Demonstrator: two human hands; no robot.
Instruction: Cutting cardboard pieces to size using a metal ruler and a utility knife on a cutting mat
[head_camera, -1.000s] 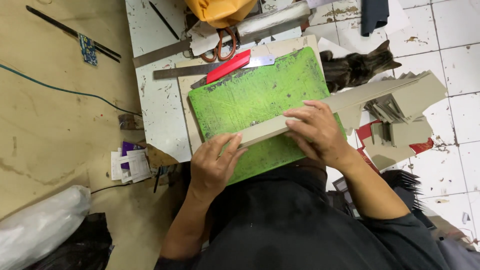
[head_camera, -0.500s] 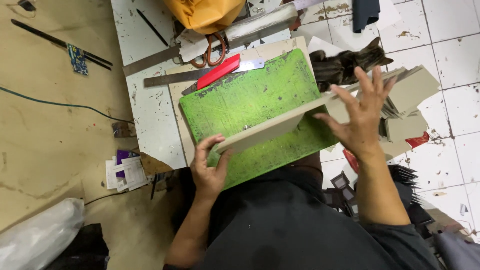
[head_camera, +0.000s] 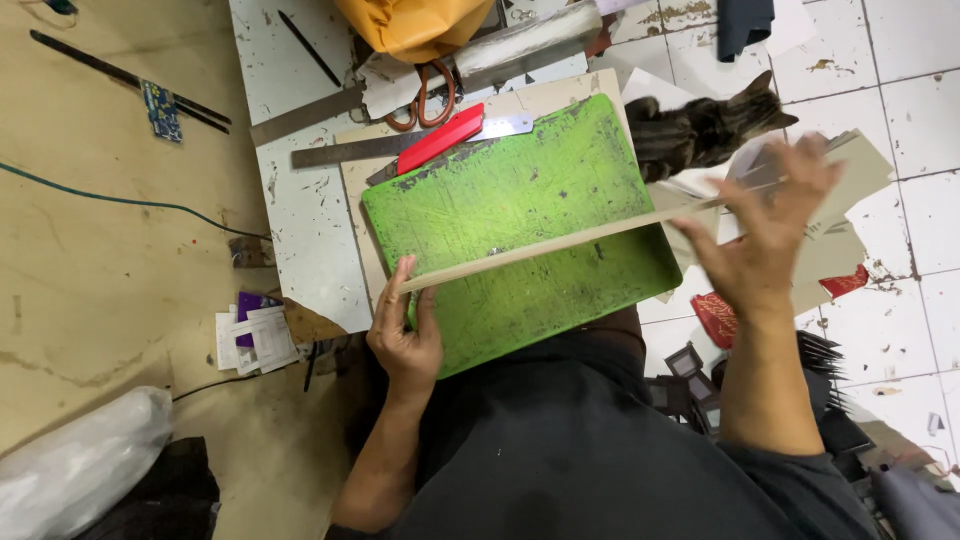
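My left hand (head_camera: 405, 335) pinches the near end of a long tan cardboard strip (head_camera: 545, 245), fingers curled up over its edge, thumb beside it; my right hand (head_camera: 760, 250) is spread wide and blurred at the strip's far end, fingers fanned, and I cannot tell whether it grips the strip or only brushes it; the strip itself lies edge-up and slanted across the green cutting mat (head_camera: 520, 200), running from my left fingers toward the right rim and past it.

As I judge it, the strip is already cut free, a clean narrow piece, and it has not been set down anywhere yet; a loose heap of grey cardboard pieces (head_camera: 850, 200) lies just past my right hand on the white tiles, which looks like finished stock, so some cutting is done; how much is left I cannot read from here.

Outward from the mat: a red-handled utility knife (head_camera: 450, 137) rests at its upper edge, touching a steel ruler (head_camera: 345, 153); scissors with orange handles (head_camera: 425, 95) lie above that, beneath a yellow bag (head_camera: 420, 25); a tabby cat (head_camera: 705, 128) sits just beyond the mat's far corner; small purple and white papers (head_camera: 250, 335) lie on the floor to my left.
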